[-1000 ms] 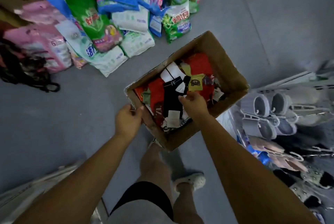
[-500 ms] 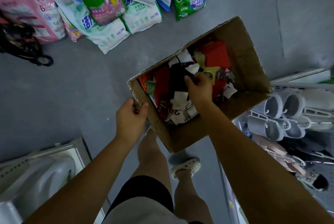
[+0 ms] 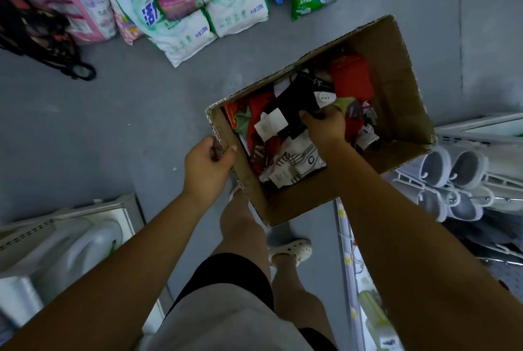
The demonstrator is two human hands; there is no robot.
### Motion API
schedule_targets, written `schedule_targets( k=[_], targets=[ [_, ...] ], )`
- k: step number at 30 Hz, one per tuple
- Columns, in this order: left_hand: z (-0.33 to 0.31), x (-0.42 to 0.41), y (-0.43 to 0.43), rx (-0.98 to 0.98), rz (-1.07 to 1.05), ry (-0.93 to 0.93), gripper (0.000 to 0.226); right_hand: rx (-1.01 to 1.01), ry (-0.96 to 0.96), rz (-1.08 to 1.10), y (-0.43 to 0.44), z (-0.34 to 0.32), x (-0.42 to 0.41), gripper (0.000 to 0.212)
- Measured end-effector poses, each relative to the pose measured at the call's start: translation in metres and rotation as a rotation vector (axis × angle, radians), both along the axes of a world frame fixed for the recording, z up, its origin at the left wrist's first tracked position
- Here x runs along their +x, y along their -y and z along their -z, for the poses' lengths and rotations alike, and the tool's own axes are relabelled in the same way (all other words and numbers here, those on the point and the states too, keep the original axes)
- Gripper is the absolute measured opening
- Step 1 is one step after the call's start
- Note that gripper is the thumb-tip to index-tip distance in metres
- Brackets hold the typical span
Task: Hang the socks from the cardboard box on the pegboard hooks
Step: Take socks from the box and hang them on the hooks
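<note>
The floor (image 3: pixel 113 130) below both hands is the first hazard: the cardboard box (image 3: pixel 396 90) is carried in the air, gripped only at one corner by the left hand (image 3: pixel 208 164), whose thumb and fingers pinch the near-left rim. That single-corner hold looks weak for a box this wide, so it could tip away from the hand and spill once the right hand (image 3: pixel 325 127) pulls upward. Beyond the box, further from both hands, the detergent bags (image 3: pixel 198 11) lie piled on the floor, and a spill would scatter stock among them.

Inside the box, the socks (image 3: pixel 351 79) lie in a loose tangle of red, black and white pairs with paper tags. The right hand is closed on a black pair (image 3: pixel 294 98) near the middle of the heap, fingers curled over its edge. Since other pairs overlap it just left of the hand, a lift could drag neighbours out by their tags or small hooks, or tear a tag (image 3: pixel 273 124). To the right of that hand, slippers (image 3: pixel 452 169) hang crowded on the rack, which may snag a passing sock. No pegboard hooks for socks are clearly visible, so I cannot tell where the pair will go.

Compared with a second ago, the view has swung lower and closer: the box fills more of the picture, the bags sit nearer the top edge, and a white shelf (image 3: pixel 56 237) now shows below the left arm. The right hand has slid deeper into the pile, from the near white tags to the black pair.
</note>
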State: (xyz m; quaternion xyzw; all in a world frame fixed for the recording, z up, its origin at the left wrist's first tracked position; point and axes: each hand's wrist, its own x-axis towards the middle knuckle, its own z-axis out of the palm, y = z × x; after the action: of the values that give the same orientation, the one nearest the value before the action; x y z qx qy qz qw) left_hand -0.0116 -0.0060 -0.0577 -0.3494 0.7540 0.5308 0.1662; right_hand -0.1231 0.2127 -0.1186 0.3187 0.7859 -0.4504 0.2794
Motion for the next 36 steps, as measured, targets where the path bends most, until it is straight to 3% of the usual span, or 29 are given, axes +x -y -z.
schedule_targets(
  k=[5,7,10,12,15,17,19,21,23,28,33,36],
  targets=[
    [-0.016,-0.001,-0.001,0.055,-0.015,0.052,0.029,-0.189,-0.02,0.083,-0.011,-0.049,0.025,0.023],
    [-0.026,0.003,-0.007,-0.061,0.056,0.066,0.02,-0.287,-0.02,0.122,-0.019,-0.078,0.039,0.022],
    [-0.057,0.004,-0.032,-0.286,0.04,-0.071,0.044,-0.407,-0.046,0.162,-0.034,-0.121,0.06,0.022],
    [-0.083,-0.005,-0.057,-0.147,0.057,-0.131,0.044,-0.461,-0.073,0.183,-0.047,-0.148,0.076,0.031],
    [-0.111,-0.022,-0.091,0.254,0.19,0.126,0.061,-0.513,-0.13,0.224,-0.066,-0.186,0.103,0.049],
    [-0.124,-0.024,-0.107,0.409,0.327,0.259,0.069,-0.564,-0.204,0.305,-0.08,-0.202,0.124,0.043],
    [-0.139,-0.018,-0.118,0.472,0.451,0.264,0.057,-0.592,-0.27,0.392,-0.091,-0.215,0.146,0.043],
    [-0.15,-0.012,-0.125,0.448,0.58,0.263,0.062,-0.582,-0.313,0.446,-0.101,-0.225,0.168,0.05],
    [-0.162,-0.005,-0.132,0.396,0.655,0.224,0.061,-0.563,-0.337,0.5,-0.11,-0.233,0.192,0.043],
    [-0.177,0.019,-0.157,0.488,0.516,0.209,0.037,-0.627,-0.432,0.627,-0.123,-0.243,0.26,0.003],
    [-0.17,0.064,-0.194,0.736,0.409,0.537,0.033,-0.712,-0.524,0.702,-0.135,-0.257,0.339,0.013],
    [-0.165,0.106,-0.221,0.819,0.322,0.563,0.034,-0.788,-0.504,0.67,-0.139,-0.259,0.391,0.015]
  ],
)
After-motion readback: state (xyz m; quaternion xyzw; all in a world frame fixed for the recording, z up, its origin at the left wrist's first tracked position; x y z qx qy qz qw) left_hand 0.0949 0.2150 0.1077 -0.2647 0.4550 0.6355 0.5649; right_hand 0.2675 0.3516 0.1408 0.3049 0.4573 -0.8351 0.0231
